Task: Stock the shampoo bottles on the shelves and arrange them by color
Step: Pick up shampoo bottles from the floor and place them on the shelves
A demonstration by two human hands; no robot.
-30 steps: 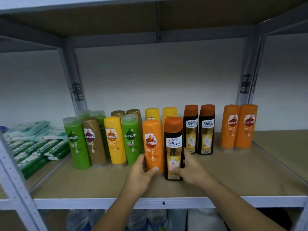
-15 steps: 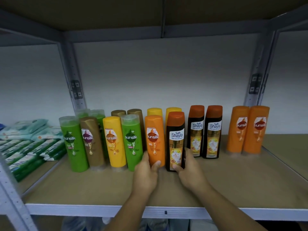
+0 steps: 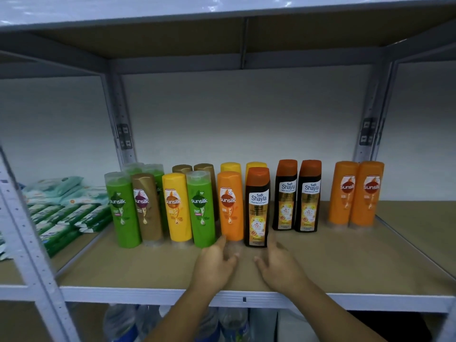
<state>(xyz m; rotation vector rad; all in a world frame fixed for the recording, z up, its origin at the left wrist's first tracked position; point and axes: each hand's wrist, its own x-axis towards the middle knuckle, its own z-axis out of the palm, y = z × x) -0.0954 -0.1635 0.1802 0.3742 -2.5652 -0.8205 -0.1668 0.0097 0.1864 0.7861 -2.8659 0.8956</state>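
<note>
**Wipes.** Packs of wipes (image 3: 61, 208) are stacked far left of the dark bottle (image 3: 256, 208), in the neighbouring bay.

**Front row.** Left of the dark bottle, a green bottle (image 3: 122, 211), a brown bottle (image 3: 146, 208), a yellow bottle (image 3: 176, 208), a second green bottle (image 3: 201, 211) and an orange bottle (image 3: 230, 206) are stood upright and close together. The colours are mixed. Green, brown and yellow caps are seen behind them.

**Hands.** The left hand (image 3: 214, 265) is held in front of the dark bottle and to its left, the right hand (image 3: 278, 265) in front and to its right. On both, the fingers are loosely spread and nothing is held. Motion blur hides whether any fingertip touches a bottle base.

**Right side.** Two matching dark bottles (image 3: 296, 196) are stood just right of the dark bottle and further back. A pair of orange bottles (image 3: 355, 193) is placed well right of it, with a gap between the two pairs. All rest on the shelf (image 3: 345, 262).

**Assessment.** Sorting is judged unfinished.

- The dark bottle is best set against its two matches, and the orange bottle taken to the orange pair.
- Each bottle should be gripped around its middle, lifted clear rather than slid, and kept upright.
- The neighbours to the left stand tight together and are judged likely to topple if knocked.
- Labels should be turned forward.
</note>
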